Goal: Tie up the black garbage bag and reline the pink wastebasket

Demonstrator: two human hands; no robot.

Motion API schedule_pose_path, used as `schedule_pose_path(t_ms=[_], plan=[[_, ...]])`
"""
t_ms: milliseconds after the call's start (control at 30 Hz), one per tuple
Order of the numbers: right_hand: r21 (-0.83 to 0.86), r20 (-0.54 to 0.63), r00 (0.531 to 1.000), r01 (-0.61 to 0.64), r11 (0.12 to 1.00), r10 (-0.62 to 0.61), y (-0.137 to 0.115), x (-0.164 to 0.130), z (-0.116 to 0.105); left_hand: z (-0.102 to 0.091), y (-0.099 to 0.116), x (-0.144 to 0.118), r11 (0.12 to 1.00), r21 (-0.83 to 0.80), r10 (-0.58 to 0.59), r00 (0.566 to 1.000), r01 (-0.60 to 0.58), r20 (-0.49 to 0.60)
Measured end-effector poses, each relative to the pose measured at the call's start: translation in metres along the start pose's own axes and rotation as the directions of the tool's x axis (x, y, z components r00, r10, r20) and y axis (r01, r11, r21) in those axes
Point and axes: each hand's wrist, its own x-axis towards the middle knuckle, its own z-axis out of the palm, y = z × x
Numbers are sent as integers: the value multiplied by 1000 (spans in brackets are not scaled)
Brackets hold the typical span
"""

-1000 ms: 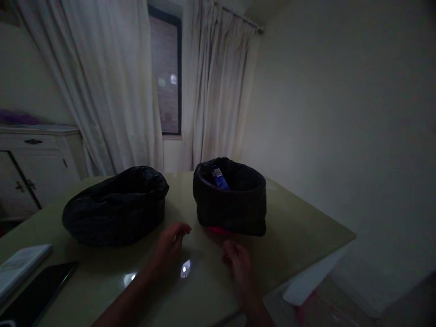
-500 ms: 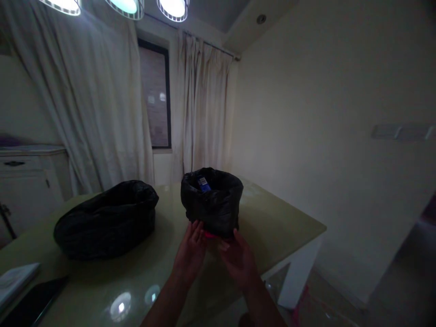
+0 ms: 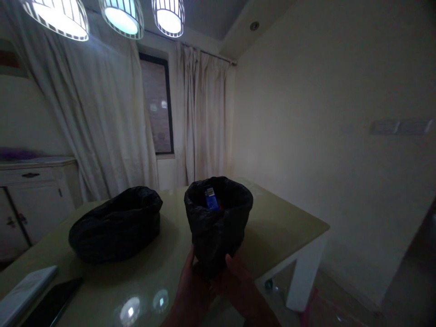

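A black plastic bag (image 3: 221, 227) stands with its mouth wide open near the table's right side. Inside it shows a small blue box (image 3: 211, 200) with a white label, and a bit of something red beside it. My left hand (image 3: 192, 284) cups the bag's lower left side. On the other side, my right hand (image 3: 235, 279) grips the bottom right, its thumb against the front. The undersides of both hands are dark and partly hidden. Left of them sits a second, wider black plastic bag (image 3: 117, 229), also open at the top.
All this is on a glossy greenish table (image 3: 286, 218). At the near left lie a white box (image 3: 29, 290) and a dark phone (image 3: 52, 302). Lit pendant lamps (image 3: 122, 18) hang above. A white cabinet (image 3: 37, 195) stands beyond the table's left side.
Both hands have slid further under the bag and closed on its lower part. The bag is nearer me, and the pink patch beneath it no longer shows. The view has tilted up slightly.
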Motion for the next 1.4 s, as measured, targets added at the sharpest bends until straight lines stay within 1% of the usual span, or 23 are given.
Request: schedule_pose_path(t_ms=[67,133,200,233,300,333,367,467,533,600,700,767,833,900,933,1000,1067,1100,1167,1233,1267,1333,1400], plan=[[29,-139,989,47,998,-42,-2,0,-3,-5,10,-3,977,38,209,978,-209,11],[64,-226,968,125,990,-108,-11,4,-7,-8,25,-7,889,143,447,892,-435,-65],[101,-221,959,204,974,-178,-24,11,-10,-8,41,-12,800,272,579,807,-535,-115],[125,-202,956,238,963,-211,-31,15,-10,-8,47,-14,750,345,626,773,-564,-97],[170,-201,945,293,941,-258,-47,22,-7,-3,57,-17,605,495,699,714,-624,47],[170,-230,934,315,934,-273,-55,25,-4,0,60,-18,486,571,734,664,-661,144],[149,-278,915,341,928,-292,-62,26,-1,3,64,-18,326,642,767,592,-694,250],[-25,-435,821,400,916,-370,-82,26,3,9,71,-14,-188,711,792,324,-677,518],[-166,-459,794,365,916,-399,-94,25,2,9,75,-9,-429,660,737,183,-617,651],[-247,-432,822,288,925,-371,-104,23,-1,8,78,-6,-569,587,673,84,-576,735],[-250,-348,896,194,949,-275,-112,23,-6,13,82,-9,-714,476,582,-58,-514,811],[-266,-309,918,166,950,-247,-115,23,-7,21,86,-17,-791,390,477,-76,-472,876],[-337,-327,905,157,928,-272,-117,22,-7,32,92,-25,-835,312,364,-29,-453,931],[-418,-386,859,161,894,-335,-122,21,-5,43,99,-32,-858,264,284,21,-442,959],[-450,-417,825,177,875,-381,-127,21,-5,46,102,-34,-869,242,256,26,-432,966],[-520,-465,745,207,829,-478,-142,24,-6,51,107,-37,-890,191,203,13,-414,979],[-637,-432,708,198,745,-558,-165,36,-8,53,110,-40,-906,133,157,-29,-402,987],[-705,-380,720,182,686,-581,-177,46,-8,53,111,-42,-909,111,142,-48,-401,989],[-822,-216,798,163,546,-563,-200,71,-1,52,111,-44,-907,86,125,-68,-412,990],[-881,-48,877,188,433,-478,-215,101,17,50,109,-45,-897,64,103,-67,-436,992],[-898,24,901,209,386,-432,-218,115,32,50,108,-45,-896,46,81,-60,-442,995],[-897,102,951,214,386,-291,-216,136,69,50,105,-42,-908,4,20,-32,-420,999],[-841,213,971,238,486,-108,-207,145,115,52,101,-39,-924,-9,-25,38,-381,999]])
